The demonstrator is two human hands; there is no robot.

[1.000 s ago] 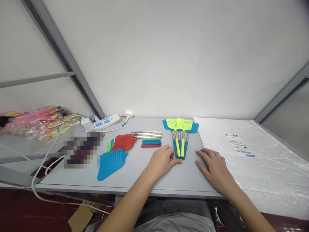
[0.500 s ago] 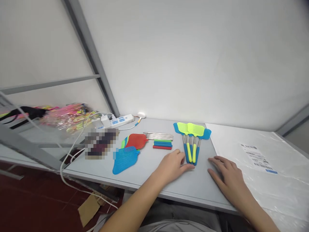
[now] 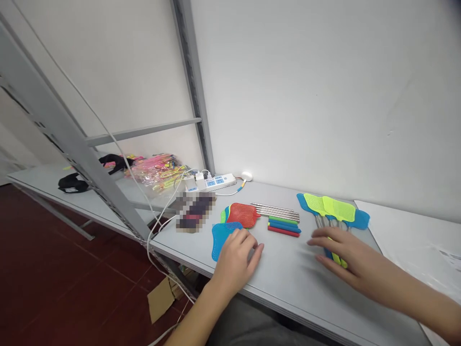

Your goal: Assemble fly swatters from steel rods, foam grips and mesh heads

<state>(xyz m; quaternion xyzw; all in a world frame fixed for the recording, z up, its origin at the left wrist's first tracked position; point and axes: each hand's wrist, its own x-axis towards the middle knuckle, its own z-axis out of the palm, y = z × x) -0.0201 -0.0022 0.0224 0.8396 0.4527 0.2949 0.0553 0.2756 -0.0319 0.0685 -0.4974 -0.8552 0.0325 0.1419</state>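
My left hand (image 3: 236, 257) lies over the right part of a blue fly swatter head (image 3: 220, 238), fingers slightly bent and thumb apart; it covers the head's neck. Behind it a red fly swatter head (image 3: 242, 215) rests on green and blue ones. To the right are several metal rods (image 3: 275, 211) in a row, and coloured handle grips (image 3: 283, 225) in green, blue and red. My right hand (image 3: 345, 257), fingers apart, hovers over the handles of several assembled fly swatters (image 3: 338, 209) with yellow and blue heads, hiding most of the handles.
A power strip (image 3: 219, 181) with plugs and white cables stands against the wall. Left of it are a blurred dark object (image 3: 196, 211), a metal rack post (image 3: 192, 86) and bagged colourful items (image 3: 158, 170). White plastic sheeting (image 3: 406, 240) covers the table's right side.
The view has turned left. My left hand has moved from beside the assembled swatters to the blue swatter head. My right hand has come left over the swatter handles.
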